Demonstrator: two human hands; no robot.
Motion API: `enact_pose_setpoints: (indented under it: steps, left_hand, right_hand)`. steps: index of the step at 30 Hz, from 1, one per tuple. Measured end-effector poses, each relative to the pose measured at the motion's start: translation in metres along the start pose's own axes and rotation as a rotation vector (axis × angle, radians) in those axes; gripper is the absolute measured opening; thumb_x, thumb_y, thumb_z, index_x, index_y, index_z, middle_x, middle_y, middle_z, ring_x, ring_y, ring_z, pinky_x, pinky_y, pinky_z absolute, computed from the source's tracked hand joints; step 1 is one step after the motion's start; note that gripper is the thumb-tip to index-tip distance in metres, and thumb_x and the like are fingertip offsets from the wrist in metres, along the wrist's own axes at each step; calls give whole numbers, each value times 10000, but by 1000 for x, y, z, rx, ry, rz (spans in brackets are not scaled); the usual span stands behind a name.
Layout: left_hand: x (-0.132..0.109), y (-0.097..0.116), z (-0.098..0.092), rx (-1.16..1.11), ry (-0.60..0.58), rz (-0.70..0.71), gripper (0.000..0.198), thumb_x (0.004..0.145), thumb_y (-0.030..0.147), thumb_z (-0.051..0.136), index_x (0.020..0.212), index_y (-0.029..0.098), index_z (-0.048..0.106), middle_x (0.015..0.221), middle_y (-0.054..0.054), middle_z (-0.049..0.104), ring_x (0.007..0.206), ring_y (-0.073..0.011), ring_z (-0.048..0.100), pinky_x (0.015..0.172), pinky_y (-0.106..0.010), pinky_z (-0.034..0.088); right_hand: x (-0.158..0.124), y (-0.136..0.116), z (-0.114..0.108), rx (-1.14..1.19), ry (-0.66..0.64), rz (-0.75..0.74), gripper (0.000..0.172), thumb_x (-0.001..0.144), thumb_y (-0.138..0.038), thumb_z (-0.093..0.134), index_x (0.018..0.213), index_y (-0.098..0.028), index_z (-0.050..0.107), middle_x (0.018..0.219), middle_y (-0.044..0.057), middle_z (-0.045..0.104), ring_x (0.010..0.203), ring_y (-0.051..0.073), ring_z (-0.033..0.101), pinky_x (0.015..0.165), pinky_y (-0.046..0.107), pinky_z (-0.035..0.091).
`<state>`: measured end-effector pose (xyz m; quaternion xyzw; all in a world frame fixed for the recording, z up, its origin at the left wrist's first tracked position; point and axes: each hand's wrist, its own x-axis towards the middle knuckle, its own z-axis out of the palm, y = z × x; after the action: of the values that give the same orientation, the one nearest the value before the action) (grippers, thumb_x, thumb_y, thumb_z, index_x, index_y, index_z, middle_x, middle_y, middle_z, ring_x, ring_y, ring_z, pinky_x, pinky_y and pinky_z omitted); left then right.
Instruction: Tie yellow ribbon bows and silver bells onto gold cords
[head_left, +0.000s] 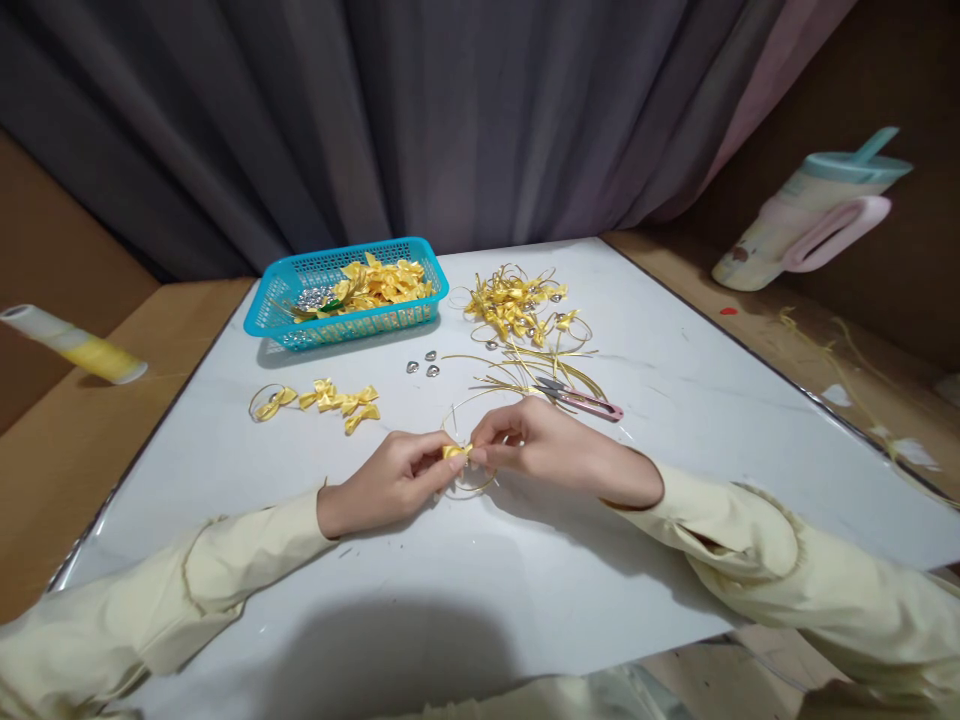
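Note:
Between my two hands, over the white table, is a yellow ribbon bow (454,453). My left hand (401,478) pinches its left side. The fingertips of my right hand (529,445) are closed at its right side, where a small shiny piece shows at the bow's middle. A thin gold cord (474,489) loops around and below the bow; my fingers hide where it meets the ribbon. Left of my hands lie several loose yellow bows (334,397) and one bow on a cord ring (274,403). Beyond my hands rest 3 silver heart-shaped pieces (432,370).
A blue basket (274,330) holds yellow bows and silver pieces. Right of it lies a pile of bows with cords (517,300). Pink-handled snips (592,404) lie on cut gold cords (559,362). A lidded tumbler (772,225) stands at right, a yellow-white roll (97,355) at left.

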<state>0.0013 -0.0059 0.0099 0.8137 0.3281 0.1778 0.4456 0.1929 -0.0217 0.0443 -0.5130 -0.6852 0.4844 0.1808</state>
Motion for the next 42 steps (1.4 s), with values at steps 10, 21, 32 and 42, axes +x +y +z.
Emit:
enact_pose_setpoints:
  steps: [10,21,32,42]
  left_hand:
    - [-1,-2,2,86,28,31,324,892,313,410,626,145,488,522,41,443,470,-64,351,470,-193,285]
    - [0,-3,0,-53,76,-26,300,873,323,437,634,150,491,523,39,457,478,-73,412,472,-189,327]
    - [2,1,-1,-354,77,-174,286,847,349,484,662,135,528,485,55,426,446,-64,372,460,-201,307]
    - [3,-4,0,-550,51,-217,295,835,366,513,667,125,540,441,65,406,389,-42,300,406,-190,222]
  right_hand:
    - [-1,0,-1,7,-27,7,155,751,-189,531,750,-112,665,686,31,644,632,119,549,566,202,399]
    - [5,6,-10,189,-105,-11,168,805,-261,532,813,-125,631,781,40,641,675,115,553,640,226,439]
    - [5,8,-15,273,-145,-83,232,797,-347,585,779,-131,668,899,53,649,766,127,541,699,248,429]
    - [6,5,-16,332,45,-88,262,768,-400,614,747,-141,644,825,35,628,735,121,546,681,257,433]
